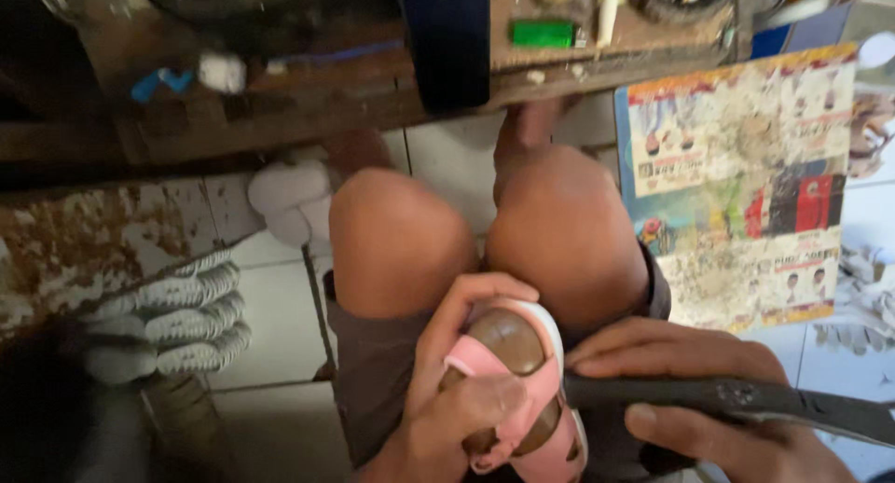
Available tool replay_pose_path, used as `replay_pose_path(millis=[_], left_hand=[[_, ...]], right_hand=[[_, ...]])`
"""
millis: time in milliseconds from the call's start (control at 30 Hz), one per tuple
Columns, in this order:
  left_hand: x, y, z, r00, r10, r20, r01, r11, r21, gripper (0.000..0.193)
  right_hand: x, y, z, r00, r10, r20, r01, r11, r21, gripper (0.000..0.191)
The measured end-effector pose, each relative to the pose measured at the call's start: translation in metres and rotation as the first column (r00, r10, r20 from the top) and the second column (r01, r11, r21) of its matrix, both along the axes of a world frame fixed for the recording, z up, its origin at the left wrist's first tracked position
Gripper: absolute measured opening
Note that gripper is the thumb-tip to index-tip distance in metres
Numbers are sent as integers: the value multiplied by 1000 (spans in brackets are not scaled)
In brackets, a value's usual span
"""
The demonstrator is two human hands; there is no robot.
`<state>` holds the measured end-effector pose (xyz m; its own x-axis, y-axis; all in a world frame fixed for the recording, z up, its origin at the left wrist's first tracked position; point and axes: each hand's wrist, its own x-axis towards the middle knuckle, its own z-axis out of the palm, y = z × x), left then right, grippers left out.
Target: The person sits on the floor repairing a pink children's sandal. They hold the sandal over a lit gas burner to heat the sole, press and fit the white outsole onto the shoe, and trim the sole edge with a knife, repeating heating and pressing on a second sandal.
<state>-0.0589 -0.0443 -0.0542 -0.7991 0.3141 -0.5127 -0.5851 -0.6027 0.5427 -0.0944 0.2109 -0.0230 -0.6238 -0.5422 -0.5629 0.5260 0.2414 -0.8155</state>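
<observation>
Head view showed the left hand wrapped around a small pink sandal with a brown insole, held over the person's lap just below the bare knees. The right hand gripped a dark long-handled tool, its tip touching the sandal's side. Pale shoe soles lay on the tiled floor to the left, and a wooden surface stood beyond.

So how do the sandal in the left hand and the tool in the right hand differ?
The sandal is pink with a brown footbed; the tool is dark grey. The sandal is short and rounded; the tool is long and slim. The left hand wraps the sandal; the right hand grips the tool. Both sit over the lap.
</observation>
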Motion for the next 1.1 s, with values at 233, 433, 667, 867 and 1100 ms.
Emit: replay_pose_path(millis=[233, 433, 667, 867, 1100], left_hand=[[20, 9, -24, 996, 68, 62, -79, 974, 210, 66], [5, 3, -24, 916, -103, -388, 10, 972, -233, 52], [-3, 0, -1, 958, -208, -195, 182, 973, -145, 72], [-10, 4, 43, 874, -342, -344, 184, 890, -417, 94], [10, 45, 45, 981, -148, -123, 130, 981, -143, 112]], right_hand=[[22, 18, -22, 990, -100, -104, 103, 994, 26, 41], [-17, 1, -16, 942, 207, -265, -169, 972, 161, 39], [-38, 30, -12, 929, 204, -309, -233, 971, -61, 30], [-27, 90, -113, 931, -289, -221, 364, 753, 549, 48], [-22, 119, -194, 834, -37, -551, 499, 478, 723, 56]])
